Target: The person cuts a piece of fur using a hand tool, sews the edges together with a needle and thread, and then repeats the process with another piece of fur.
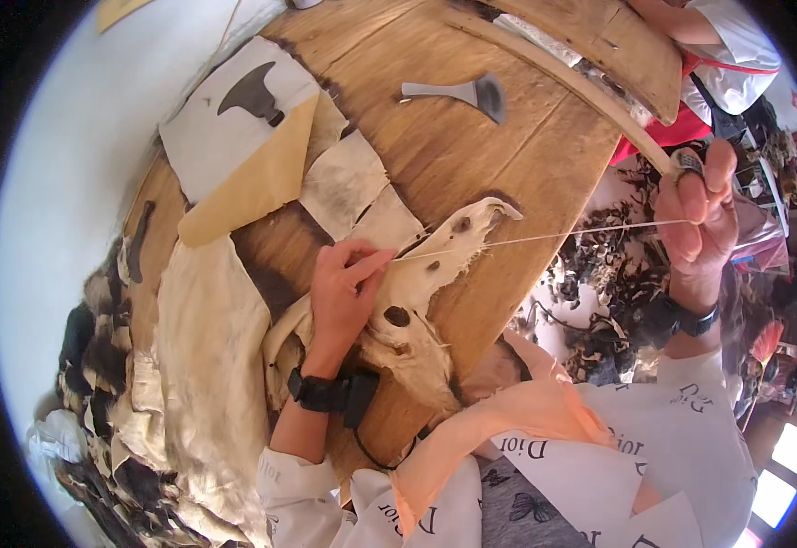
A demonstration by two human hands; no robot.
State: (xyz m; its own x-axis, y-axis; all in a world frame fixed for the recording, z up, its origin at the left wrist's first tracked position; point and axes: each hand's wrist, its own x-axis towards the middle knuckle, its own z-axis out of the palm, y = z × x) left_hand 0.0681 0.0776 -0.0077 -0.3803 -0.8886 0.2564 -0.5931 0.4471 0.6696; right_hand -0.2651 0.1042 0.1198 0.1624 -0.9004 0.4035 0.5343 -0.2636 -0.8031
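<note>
A pale hide piece (435,269) with several holes and ragged, hairy edges lies at the front edge of the wooden table. My left hand (348,288) is closed at its upper left edge, the fingertips pinching there beside a seam. From that spot a white thread (544,237) stretches taut past the table edge to my right hand (698,205), raised at the right with its fingers closed on the thread. A metal ring-like band (688,163) sits on one finger of that hand. Whether it also holds a needle cannot be made out.
A grey crescent-bladed tool (479,96) lies on the table (544,137). A dark curved blade (252,94) rests on white paper beside a tan sheet (261,196). Large pale hides (211,338) are at left. Dark scraps (590,301) cover the floor. Another person's arm (677,23) shows top right.
</note>
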